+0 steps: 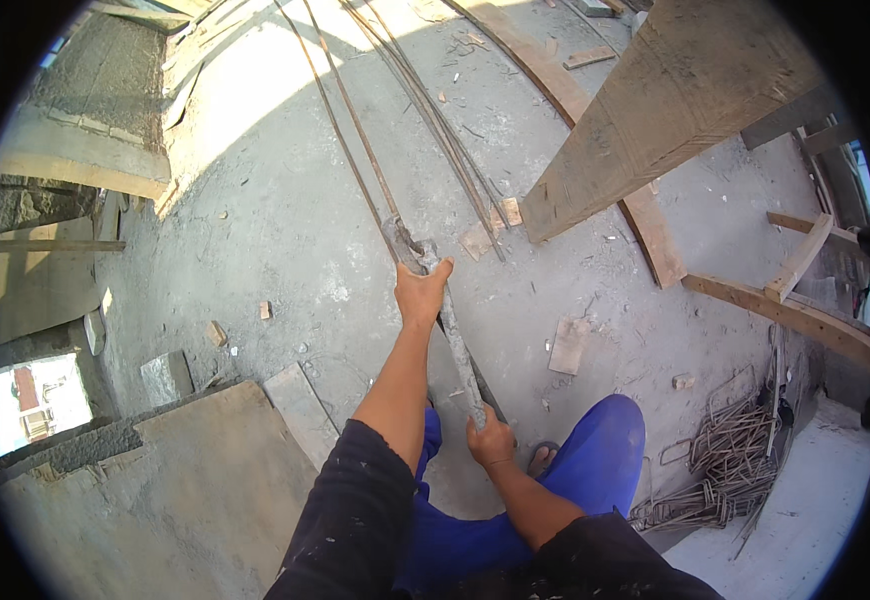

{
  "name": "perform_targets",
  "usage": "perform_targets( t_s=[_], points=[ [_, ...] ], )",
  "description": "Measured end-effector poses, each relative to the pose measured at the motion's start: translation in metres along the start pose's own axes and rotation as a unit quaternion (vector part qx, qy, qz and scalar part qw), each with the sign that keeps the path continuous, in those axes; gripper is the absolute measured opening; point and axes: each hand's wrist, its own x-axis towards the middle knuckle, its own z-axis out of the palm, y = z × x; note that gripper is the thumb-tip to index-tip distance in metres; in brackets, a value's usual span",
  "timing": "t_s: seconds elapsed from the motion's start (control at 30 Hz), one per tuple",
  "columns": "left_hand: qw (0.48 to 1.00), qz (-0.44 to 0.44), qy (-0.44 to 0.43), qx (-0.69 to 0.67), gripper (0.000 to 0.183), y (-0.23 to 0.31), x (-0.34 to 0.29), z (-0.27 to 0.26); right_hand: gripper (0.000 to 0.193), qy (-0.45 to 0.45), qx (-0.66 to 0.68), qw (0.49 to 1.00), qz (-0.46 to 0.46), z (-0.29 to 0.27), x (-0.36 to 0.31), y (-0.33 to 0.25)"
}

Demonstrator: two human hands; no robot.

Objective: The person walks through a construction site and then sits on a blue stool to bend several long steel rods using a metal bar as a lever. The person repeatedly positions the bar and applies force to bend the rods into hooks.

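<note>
A grey, worn long-handled bolt cutter [463, 360] slants across the middle, its jaws pointing away from me. My left hand [421, 295] is wrapped round it just behind the jaws. Lower down, my right hand [491, 441] is closed on the near end of a handle. A darker second handle runs beside the first, partly hidden. Two thin steel rods [340, 125] lie along the floor, their near ends at the jaws; whether one or both sit between the blades I cannot tell. More rods [430, 115] lie to their right, apart from the cutter.
A large wooden post [655, 120] stands at the right, beside long planks [655, 235]. Bent steel stirrups [730, 455] are heaped at the lower right. A broad board [195, 480] fills the lower left. Wood scraps [569, 345] and rubble dot the concrete floor [285, 230].
</note>
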Motion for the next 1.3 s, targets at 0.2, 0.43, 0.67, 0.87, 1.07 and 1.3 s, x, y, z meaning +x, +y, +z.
perform_targets(
  t_s=[0.2, 0.43, 0.67, 0.87, 1.07, 1.3],
  points=[
    [0.973, -0.080, -0.138, -0.169, 0.075, 0.002, 0.054, -0.033, 0.043, 0.020, 0.045, 0.998, -0.035, 0.005, 0.002, 0.003],
    [0.905, -0.041, -0.143, -0.399, 0.034, 0.035, 0.096, -0.028, 0.043, -0.023, 0.049, 0.997, -0.055, 0.008, 0.001, 0.003],
    [0.919, -0.037, -0.124, -0.372, 0.018, 0.048, 0.082, -0.016, 0.042, -0.013, 0.034, 0.998, -0.042, -0.010, -0.006, 0.014],
    [0.934, -0.010, -0.104, -0.341, 0.023, 0.065, 0.074, -0.002, 0.036, -0.048, -0.004, 0.998, -0.031, -0.095, -0.004, 0.009],
    [0.936, -0.005, -0.098, -0.337, 0.024, 0.066, 0.071, -0.001, 0.042, -0.118, -0.062, 0.991, -0.014, -0.171, 0.003, -0.005],
    [0.929, -0.003, -0.100, -0.356, 0.023, 0.062, 0.069, -0.009, 0.043, -0.144, -0.097, 0.985, -0.017, -0.207, 0.007, -0.024]
  ],
)
